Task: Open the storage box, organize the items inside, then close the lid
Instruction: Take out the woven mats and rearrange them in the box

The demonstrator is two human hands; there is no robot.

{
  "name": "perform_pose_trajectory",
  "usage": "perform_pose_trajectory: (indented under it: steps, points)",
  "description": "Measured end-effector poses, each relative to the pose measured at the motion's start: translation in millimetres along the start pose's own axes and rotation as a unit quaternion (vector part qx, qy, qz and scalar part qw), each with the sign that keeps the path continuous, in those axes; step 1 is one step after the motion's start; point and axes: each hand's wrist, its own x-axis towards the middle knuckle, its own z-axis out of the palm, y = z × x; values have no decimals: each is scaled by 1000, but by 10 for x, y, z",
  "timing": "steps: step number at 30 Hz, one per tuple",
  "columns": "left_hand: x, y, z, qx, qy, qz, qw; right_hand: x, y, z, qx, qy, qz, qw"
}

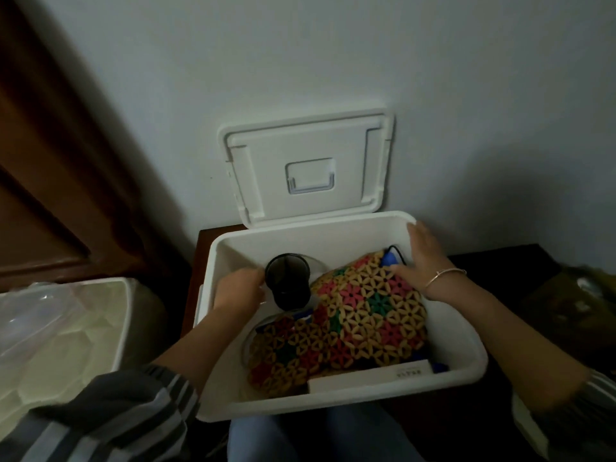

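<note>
Blue denim knees (pixel 300 435) and a grey striped fabric sleeve (pixel 110 418) fill the lower edge of the view. Just beyond them, the white rectangular smooth plastic storage box (pixel 333 400) sits on a dark brown wooden desk (pixel 195 261). Its white moulded plastic lid (pixel 306 168) stands upright, resting against a plain pale grey wall (pixel 333 61).

Inside the box:
- a black cylindrical mesh cup (pixel 289 281), upright, at the rear left;
- a multicoloured mat of oval beads in a flower pattern (pixel 360 315), covering the centre and right;
- a flat white cardboard carton (pixel 366 375) along the near wall;
- a small blue rounded object with a black cable (pixel 388 260) at the rear right.

The left hand (pixel 238 288) is blurred, with curled fingers beside the cup; whether it grips the cup cannot be determined. The right hand (pixel 421 261), with a thin metal bracelet (pixel 443 276) on its wrist, lies flat with fingers extended on the rear edge of the mat and holds nothing.

A translucent pale plastic tub (pixel 66 328) stands left of the desk, below a brown wooden door (pixel 40 161).
</note>
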Motion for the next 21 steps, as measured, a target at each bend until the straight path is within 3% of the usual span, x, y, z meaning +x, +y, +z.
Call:
perform_pose_trajectory:
  steps: [6, 10, 21]
  points:
    - [68, 2, 137, 66, -47, -1, 997, -25, 135, -91, 79, -8, 28, 996]
    - [118, -11, 170, 75, -32, -5, 997, -58, 201, -72, 76, -42, 26, 996]
    - [208, -33, 274, 139, -52, -19, 989, -36, 230, 2, 60, -24, 34, 997]
